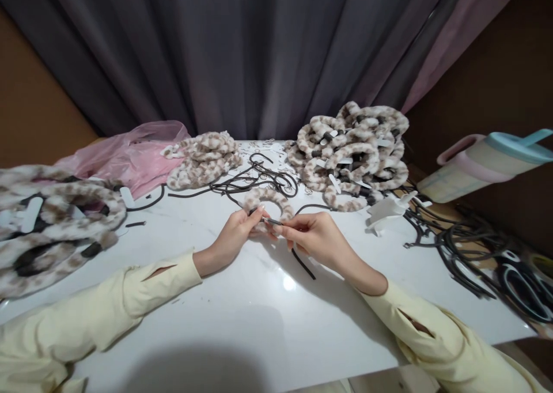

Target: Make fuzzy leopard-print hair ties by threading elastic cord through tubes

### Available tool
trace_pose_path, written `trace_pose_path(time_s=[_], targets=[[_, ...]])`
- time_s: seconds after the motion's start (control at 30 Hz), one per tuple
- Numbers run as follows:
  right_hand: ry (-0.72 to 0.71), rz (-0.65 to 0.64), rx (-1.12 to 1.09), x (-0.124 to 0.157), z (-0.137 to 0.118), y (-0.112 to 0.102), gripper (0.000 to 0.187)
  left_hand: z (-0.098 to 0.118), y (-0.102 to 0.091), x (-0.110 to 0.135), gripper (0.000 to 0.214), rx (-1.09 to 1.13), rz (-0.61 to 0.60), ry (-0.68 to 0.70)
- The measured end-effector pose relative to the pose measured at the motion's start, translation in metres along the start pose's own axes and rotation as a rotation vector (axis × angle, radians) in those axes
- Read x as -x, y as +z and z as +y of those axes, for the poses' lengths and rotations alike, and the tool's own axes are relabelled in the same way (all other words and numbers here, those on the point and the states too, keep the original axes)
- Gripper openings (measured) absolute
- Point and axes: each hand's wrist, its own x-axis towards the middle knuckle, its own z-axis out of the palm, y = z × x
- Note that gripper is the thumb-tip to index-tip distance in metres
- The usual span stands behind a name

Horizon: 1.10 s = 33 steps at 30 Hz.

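Over the middle of the white table, a small fluffy ring (pixel 283 204) in white and brown patches is held up between my two hands. My left hand (pixel 235 234) is closed on the ring's near left part. The fingers of my right hand (pixel 317 237) pinch a short dark tube (pixel 273 222) at the ring's near side, close to my left fingertips. Whether the tube joins the ring's ends is too small to tell. Below my right fingers, a black cord (pixel 303 264) slants toward the front; my hand hides part of it.
Behind the ring lie tangled black cords (pixel 259 177). Fluffy rings are piled at back right (pixel 358 145), at back centre (pixel 207 157) and at left (pixel 56 220). A pink plastic bag (pixel 138 151) lies behind. On the right are a tumbler (pixel 479 165), more cords (pixel 458 237) and scissors (pixel 522 283).
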Motion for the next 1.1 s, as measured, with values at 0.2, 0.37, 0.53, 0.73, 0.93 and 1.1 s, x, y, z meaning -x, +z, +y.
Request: trace_pose_path(time_s=[0.2,0.37,0.53,0.73,0.93,1.1], targets=[[0.094,-0.039,-0.029,-0.001,-0.001,-0.001,0.025,0.003,0.0,0.002,0.04,0.026,-0.015,-0.024],[0.079,-0.042,-0.032,0.0,0.002,0.0,0.029,0.004,0.0,0.002,0.041,0.043,-0.017,-0.032],[0.03,-0.056,0.039,-0.001,0.005,-0.002,0.03,0.002,0.0,0.002,0.04,0.041,-0.028,-0.041],[-0.111,-0.045,0.175,-0.007,0.007,0.002,0.027,-0.002,-0.001,0.001,0.041,0.032,0.013,-0.064],[-0.181,0.057,0.311,-0.01,0.009,0.01,0.026,-0.002,-0.004,-0.001,0.037,0.049,0.04,-0.048],[-0.179,0.102,0.313,-0.009,0.01,0.008,0.025,0.001,-0.005,-0.003,0.038,0.169,-0.006,-0.08]])
